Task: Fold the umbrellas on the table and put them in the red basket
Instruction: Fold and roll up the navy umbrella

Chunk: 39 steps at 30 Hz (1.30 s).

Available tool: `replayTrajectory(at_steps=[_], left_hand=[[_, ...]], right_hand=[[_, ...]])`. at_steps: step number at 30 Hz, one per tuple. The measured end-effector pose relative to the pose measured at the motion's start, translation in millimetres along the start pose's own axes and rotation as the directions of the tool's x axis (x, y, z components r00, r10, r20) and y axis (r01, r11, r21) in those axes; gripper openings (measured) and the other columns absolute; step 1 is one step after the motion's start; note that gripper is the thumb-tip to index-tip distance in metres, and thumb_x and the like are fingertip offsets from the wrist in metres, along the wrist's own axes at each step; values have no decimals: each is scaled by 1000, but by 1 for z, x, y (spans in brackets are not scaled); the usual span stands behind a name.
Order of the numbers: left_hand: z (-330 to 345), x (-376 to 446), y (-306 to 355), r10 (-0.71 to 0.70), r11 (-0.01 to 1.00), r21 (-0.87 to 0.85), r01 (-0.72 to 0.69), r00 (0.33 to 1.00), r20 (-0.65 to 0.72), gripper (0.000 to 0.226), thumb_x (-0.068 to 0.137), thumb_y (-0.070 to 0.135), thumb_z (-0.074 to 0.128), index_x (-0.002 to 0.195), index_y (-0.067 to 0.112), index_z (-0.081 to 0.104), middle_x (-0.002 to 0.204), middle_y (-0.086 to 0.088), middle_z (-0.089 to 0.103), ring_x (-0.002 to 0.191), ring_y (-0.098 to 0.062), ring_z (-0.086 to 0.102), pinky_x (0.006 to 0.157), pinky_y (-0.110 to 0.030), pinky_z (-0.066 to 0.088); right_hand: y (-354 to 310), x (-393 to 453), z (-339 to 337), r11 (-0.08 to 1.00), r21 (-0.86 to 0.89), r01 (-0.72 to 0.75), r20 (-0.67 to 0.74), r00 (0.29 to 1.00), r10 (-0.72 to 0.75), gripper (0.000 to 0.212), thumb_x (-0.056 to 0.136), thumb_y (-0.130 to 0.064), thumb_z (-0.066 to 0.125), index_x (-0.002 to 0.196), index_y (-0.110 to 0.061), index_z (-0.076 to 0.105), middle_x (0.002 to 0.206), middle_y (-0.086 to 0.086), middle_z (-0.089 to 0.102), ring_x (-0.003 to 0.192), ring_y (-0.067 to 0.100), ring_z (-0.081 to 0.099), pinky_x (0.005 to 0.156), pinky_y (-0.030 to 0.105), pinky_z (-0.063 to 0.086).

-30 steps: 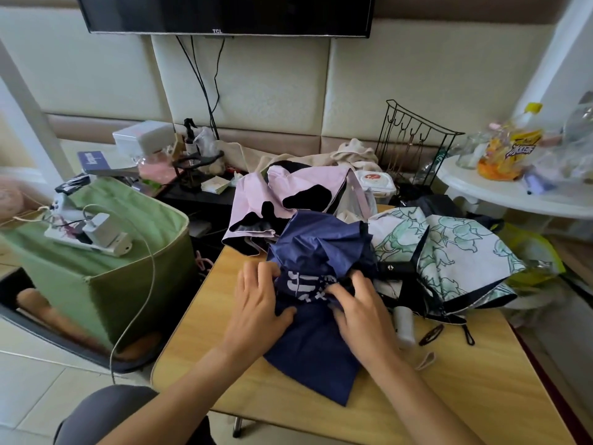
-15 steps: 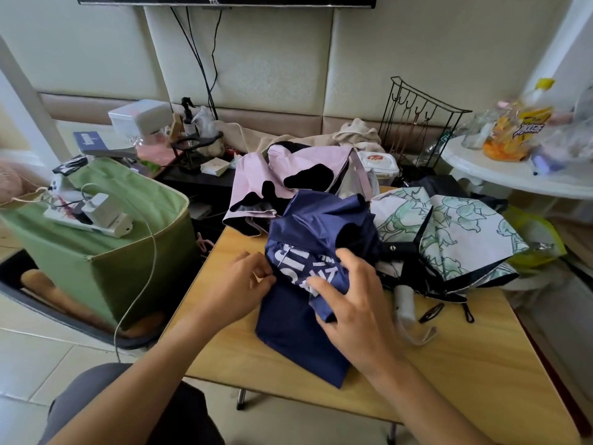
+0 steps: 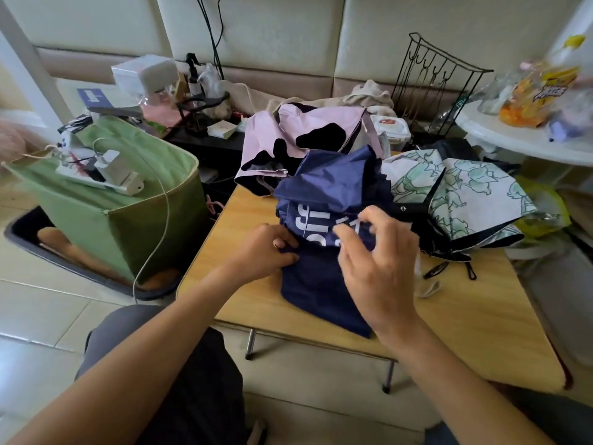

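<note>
A navy umbrella (image 3: pixel 324 194) with white lettering lies crumpled in the middle of the small wooden table (image 3: pixel 465 319). My left hand (image 3: pixel 266 252) pinches its left edge against the table. My right hand (image 3: pixel 378 264) hovers over the fabric with fingers curled, pinching a fold near the lettering. Behind it lies a pink umbrella with black patches (image 3: pixel 301 136). To the right rests a white umbrella with green floral print (image 3: pixel 465 191). No red basket is in view.
A green fabric bin (image 3: pixel 128 220) holding a power strip and cable stands left of the table. A black wire rack (image 3: pixel 439 81) stands behind. A white round table (image 3: pixel 519 136) with bottles is at the right. Black clips (image 3: pixel 436 271) lie on the wood.
My left hand went from lying flat on the navy fabric to pinching its left edge. My right hand lifted and gathered a fold. The camera moved closer and tilted down.
</note>
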State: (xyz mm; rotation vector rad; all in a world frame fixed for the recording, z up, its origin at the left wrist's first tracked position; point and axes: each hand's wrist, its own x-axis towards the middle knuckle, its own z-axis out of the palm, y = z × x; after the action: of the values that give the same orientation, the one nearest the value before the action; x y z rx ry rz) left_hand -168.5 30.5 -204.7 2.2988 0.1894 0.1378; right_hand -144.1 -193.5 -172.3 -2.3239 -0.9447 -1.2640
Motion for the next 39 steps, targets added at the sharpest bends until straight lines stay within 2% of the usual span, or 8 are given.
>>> replayTrajectory(at_steps=[4,8,13,19,22,28,35,39], left_hand=[[-7,-3,2,71,994,81,-70,997,-17,12,90,9,71,99,15,76,91,1,64,80,-15,62,78,-34,53],[-27,-14,9,236,929,263,-261,964,122,44,87,-11,56,112,20,73,108,3,56,94,-8,46,86,-15,36],[-36,-19,-2,351,790,385,-478,867,354,54,81,-3,66,126,27,66,130,9,55,122,-13,43,104,-19,33],[-32,-19,-18,449,809,331,-487,874,187,29,90,11,74,116,23,73,118,5,65,109,-17,57,95,-33,47],[-28,-20,-19,436,859,254,-444,895,92,17,95,14,69,109,22,75,112,5,65,107,-13,57,92,-33,47],[-29,-22,-12,450,857,194,-478,876,173,39,81,-1,64,111,24,69,115,11,57,112,-11,52,97,-22,42],[-31,-42,-1,365,917,117,-382,919,149,12,77,15,63,78,24,55,81,11,55,73,-4,51,66,-12,37],[-28,-47,4,254,955,93,-281,940,226,15,88,9,68,84,22,74,82,18,65,77,-1,60,69,-10,41]], right_hand=[[-17,-7,-5,876,477,71,315,917,-246,12,92,-26,70,99,-16,69,92,-2,60,83,20,57,70,37,53],[-16,-27,7,896,440,-67,628,736,-253,38,88,-52,72,109,-22,60,101,-9,54,94,13,54,75,31,51],[-21,-33,11,904,426,-27,577,778,-249,17,93,-31,52,102,-20,61,92,-6,58,88,17,59,64,41,56],[-21,-32,-9,868,489,-88,442,882,-160,23,94,-35,64,108,-16,65,97,-6,59,86,15,58,72,30,54],[-26,-34,-12,925,380,-13,476,860,-183,51,83,-54,74,113,-16,58,102,-3,53,86,17,52,75,27,47],[-27,-43,-2,937,349,-6,469,867,-169,30,81,-14,81,95,-20,55,81,-7,51,71,15,51,64,32,49],[-16,-35,-11,757,523,-391,644,763,-52,32,92,-61,62,101,-31,54,86,-14,52,77,5,52,69,21,45],[-5,-26,18,787,543,-294,578,810,-96,16,104,-30,50,106,-23,65,104,-13,59,96,10,59,84,39,52]])
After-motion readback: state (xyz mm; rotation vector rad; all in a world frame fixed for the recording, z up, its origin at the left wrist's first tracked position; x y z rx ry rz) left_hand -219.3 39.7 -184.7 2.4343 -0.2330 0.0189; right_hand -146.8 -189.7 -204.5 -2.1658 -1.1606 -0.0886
